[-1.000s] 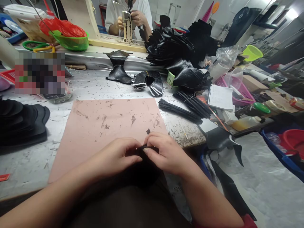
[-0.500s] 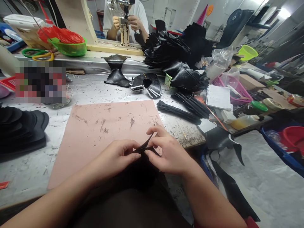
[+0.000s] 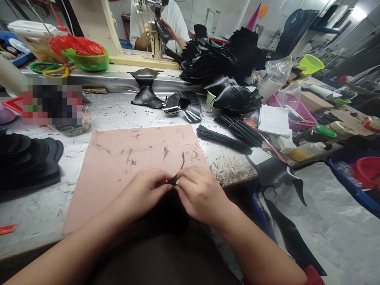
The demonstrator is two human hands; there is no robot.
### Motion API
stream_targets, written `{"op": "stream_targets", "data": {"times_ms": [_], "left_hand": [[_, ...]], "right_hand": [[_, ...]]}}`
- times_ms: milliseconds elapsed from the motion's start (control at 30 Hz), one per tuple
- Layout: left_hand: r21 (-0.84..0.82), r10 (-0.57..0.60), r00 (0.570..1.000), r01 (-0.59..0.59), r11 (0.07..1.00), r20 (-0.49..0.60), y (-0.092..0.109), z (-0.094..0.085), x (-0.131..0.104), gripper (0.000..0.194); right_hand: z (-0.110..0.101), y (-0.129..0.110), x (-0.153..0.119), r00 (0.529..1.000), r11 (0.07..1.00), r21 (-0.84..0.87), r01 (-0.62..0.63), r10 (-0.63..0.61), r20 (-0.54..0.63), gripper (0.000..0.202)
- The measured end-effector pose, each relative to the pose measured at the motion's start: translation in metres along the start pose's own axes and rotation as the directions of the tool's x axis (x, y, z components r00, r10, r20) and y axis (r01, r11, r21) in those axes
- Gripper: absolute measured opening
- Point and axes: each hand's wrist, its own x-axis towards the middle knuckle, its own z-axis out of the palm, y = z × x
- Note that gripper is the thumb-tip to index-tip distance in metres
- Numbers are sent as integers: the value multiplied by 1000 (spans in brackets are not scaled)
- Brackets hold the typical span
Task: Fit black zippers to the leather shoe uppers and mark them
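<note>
My left hand point(image 3: 151, 185) pinches the edge of a black piece of material at the near edge of the pink mat point(image 3: 109, 170). Close against it, my right hand point(image 3: 198, 190) is closed on the same piece, the fingers bunched together. A thin dark strip point(image 3: 183, 159) sticks up past the right fingers, over the mat. Below my hands the black piece merges with dark clothing, so its full shape cannot be made out.
Stacked black cut pieces point(image 3: 29, 160) lie at the left. Bundled black strips point(image 3: 224, 139) and curved black leather pieces point(image 3: 184, 107) lie behind the mat. Across the table a co-worker's hands point(image 3: 168, 31) hold dark material at a sewing machine point(image 3: 156, 39).
My right hand has moved slightly left, its raised fingers closing down beside the left hand. The thin strip now stands higher above the fingers. The co-worker's hands have shifted at the machine.
</note>
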Motion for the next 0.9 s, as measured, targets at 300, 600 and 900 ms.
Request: {"op": "stream_targets", "data": {"times_ms": [300, 600, 900], "left_hand": [[-136, 101, 988, -85, 987, 115, 1, -2, 0, 18], [-35, 98, 977, -93, 995, 190, 3, -7, 2, 17], [-38, -17, 975, 26, 999, 222, 4, -3, 4, 21]], "right_hand": [[-7, 6, 0, 978, 883, 421, -207, 171, 121, 17], [-10, 4, 3, 953, 886, 375, -275, 200, 226, 10], [-13, 12, 4, 937, 895, 335, -296, 203, 286, 11]]}}
